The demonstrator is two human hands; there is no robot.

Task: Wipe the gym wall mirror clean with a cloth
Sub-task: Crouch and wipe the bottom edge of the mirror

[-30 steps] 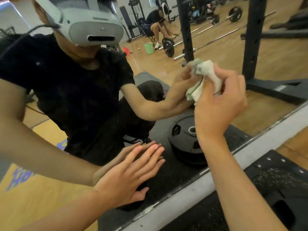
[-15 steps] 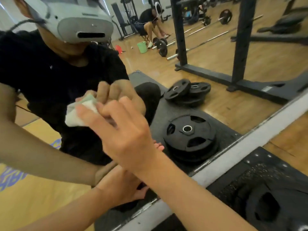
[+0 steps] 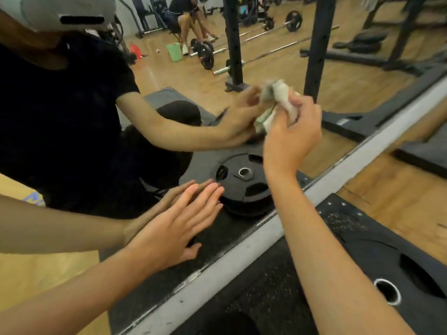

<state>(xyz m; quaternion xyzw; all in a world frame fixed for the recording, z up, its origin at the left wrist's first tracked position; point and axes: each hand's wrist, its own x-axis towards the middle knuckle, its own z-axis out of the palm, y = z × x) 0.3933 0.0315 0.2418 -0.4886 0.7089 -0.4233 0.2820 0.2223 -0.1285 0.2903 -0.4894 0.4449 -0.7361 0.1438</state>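
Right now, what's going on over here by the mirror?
A person is wiping the gym wall mirror. Their right hand grips a crumpled cloth against the glass, while the left hand presses flat low on the mirror, near its grey bottom frame. A black weight plate lies on the mat.

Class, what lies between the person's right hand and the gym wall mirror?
A crumpled white-and-green cloth, gripped by the right hand and touching the large wall mirror; the head view shows it.

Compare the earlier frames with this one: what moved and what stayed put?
The right hand, gripping the cloth, swept left across the mirror half a second ago and has swung back right. The left hand stays flat against it.
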